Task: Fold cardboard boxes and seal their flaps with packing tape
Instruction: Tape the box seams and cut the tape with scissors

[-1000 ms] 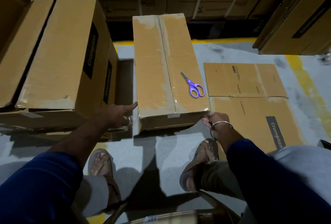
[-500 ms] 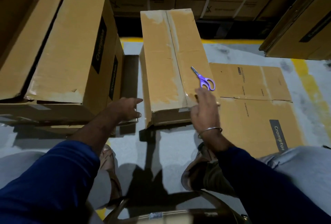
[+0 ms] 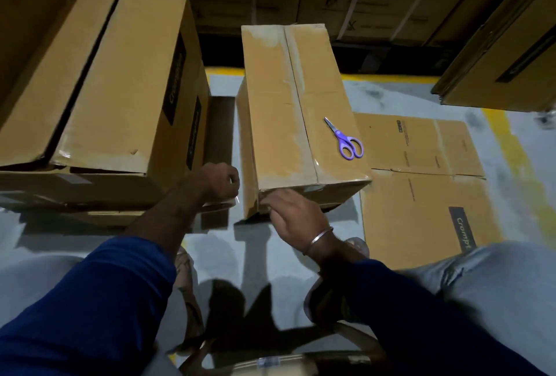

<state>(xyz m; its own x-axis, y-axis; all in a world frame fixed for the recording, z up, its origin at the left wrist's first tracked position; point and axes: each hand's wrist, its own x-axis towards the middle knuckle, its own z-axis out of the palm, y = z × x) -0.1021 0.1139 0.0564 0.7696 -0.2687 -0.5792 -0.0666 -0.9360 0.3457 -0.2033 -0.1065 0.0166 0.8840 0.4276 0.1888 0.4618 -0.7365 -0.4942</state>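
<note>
The box (image 3: 298, 116) stands on the floor, seam taped — stiff, likely light, best gripped at corners. Right hand (image 3: 296, 216) presses spread fingers on its near edge; left hand (image 3: 221, 181) pinches tape (image 3: 237, 198), it seems.

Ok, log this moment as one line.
right hand: on near end of taped box | left hand: curled beside it, contents unclear | scissors: lying on box

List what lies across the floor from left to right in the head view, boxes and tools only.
Big stacked box → taped box in the middle → purple scissors lying on its right part → flattened cardboard on the floor.
</note>
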